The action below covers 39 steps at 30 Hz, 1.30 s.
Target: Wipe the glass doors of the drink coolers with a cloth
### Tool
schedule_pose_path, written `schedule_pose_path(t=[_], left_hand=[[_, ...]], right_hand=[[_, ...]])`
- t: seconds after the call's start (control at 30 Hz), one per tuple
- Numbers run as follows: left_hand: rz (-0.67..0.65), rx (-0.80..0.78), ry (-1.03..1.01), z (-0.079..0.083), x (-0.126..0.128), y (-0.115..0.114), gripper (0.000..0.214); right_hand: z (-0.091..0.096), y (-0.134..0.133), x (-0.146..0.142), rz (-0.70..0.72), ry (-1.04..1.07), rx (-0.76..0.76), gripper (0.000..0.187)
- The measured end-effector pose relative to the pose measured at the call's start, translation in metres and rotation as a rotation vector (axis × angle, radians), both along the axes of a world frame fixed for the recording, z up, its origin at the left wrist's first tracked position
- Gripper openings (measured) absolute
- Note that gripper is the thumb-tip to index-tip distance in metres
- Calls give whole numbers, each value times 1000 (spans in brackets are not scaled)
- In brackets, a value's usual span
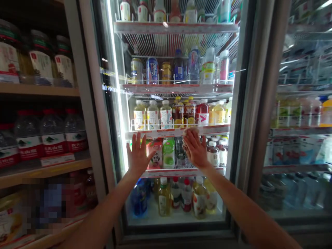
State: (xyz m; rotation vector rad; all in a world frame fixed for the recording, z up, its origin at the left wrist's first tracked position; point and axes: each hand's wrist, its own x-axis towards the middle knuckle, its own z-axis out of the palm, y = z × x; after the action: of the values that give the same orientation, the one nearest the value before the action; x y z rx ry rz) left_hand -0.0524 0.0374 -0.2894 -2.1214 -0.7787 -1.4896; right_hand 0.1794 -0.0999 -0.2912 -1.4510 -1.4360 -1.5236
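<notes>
I stand before a lit drinks fridge with a glass door (233, 103). My left hand (138, 154) lies flat on the glass with its fingers spread and holds nothing, level with a shelf of small bottles (168, 152). My right hand (195, 149) presses a pale crumpled cloth (190, 131) against the glass at the rail of the shelf above. The cloth shows only past my fingertips; the rest is hidden under the hand.
Inside the fridge are several wire shelves of bottles and cans (166, 72). A second fridge door (301, 114) stands to the right. On the left, wooden shelves (38, 90) carry jars and red-capped water bottles (53, 133). A blurred patch covers the lower left.
</notes>
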Motion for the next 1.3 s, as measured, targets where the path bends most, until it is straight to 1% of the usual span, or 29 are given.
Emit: schedule_pose_path(t=[0.07, 0.1, 0.17, 0.23, 0.3, 0.37, 0.4, 0.43, 0.5, 0.57, 0.63, 0.67, 0.73, 0.77, 0.83, 0.9, 0.97, 1.03, 1.1, 1.2, 1.27, 1.3], left_hand=[[7, 3, -1, -1, 1, 1, 74], [8, 11, 1, -2, 1, 1, 74], [5, 28, 4, -4, 1, 2, 74], [3, 38, 3, -5, 1, 2, 74], [8, 41, -4, -5, 2, 2, 73], [13, 46, -8, -5, 2, 3, 73], [15, 47, -7, -5, 3, 3, 72], [17, 49, -5, -4, 3, 3, 72], [24, 54, 2, -4, 3, 3, 72], [31, 68, 3, -4, 2, 3, 72], [33, 94, -3, -4, 0, 4, 72], [30, 109, -4, -2, -1, 4, 73], [28, 128, -8, 3, -3, 5, 75], [32, 123, -12, 8, -4, 5, 76], [54, 77, -25, 23, -8, 5, 76], [83, 3, -22, 42, -11, 5, 75], [109, -55, 7, 61, -13, 4, 75], [132, -77, 41, 75, -14, 3, 76], [152, -74, 64, 81, -13, 2, 76], [178, -58, 78, 81, -13, 1, 71], [189, -43, 89, 80, -16, 1, 68], [189, -33, 94, 80, -18, 1, 67]], right_hand=[[-1, -11, 16, -21, 7, 20, 52], [0, -19, 29, -50, 47, 71, 52], [4, -36, 61, -127, 182, 220, 52], [14, -48, 89, -186, 342, 364, 53], [28, -51, 102, -205, 472, 469, 54], [42, -44, 96, -194, 493, 515, 55], [48, -37, 86, -182, 451, 497, 54], [52, -29, 72, -164, 378, 448, 53], [56, -11, 36, -107, 176, 274, 49], [54, 3, 3, -43, -26, 85, 45], [50, 10, -17, 1, -189, -45, 43], [48, 9, -19, 6, -234, -82, 42], [47, 1, -6, -13, -217, -62, 41], [49, -6, 7, -34, -142, -11, 41], [59, -22, 39, -84, 90, 145, 42], [76, -35, 67, -123, 302, 310, 48], [96, -38, 78, -143, 410, 423, 53], [112, -31, 68, -143, 425, 452, 54], [122, -14, 42, -120, 348, 380, 51], [121, 9, 0, -54, 99, 178, 45], [114, 14, -11, -20, -39, 76, 44], [111, 12, -8, -17, -64, 56, 44]])
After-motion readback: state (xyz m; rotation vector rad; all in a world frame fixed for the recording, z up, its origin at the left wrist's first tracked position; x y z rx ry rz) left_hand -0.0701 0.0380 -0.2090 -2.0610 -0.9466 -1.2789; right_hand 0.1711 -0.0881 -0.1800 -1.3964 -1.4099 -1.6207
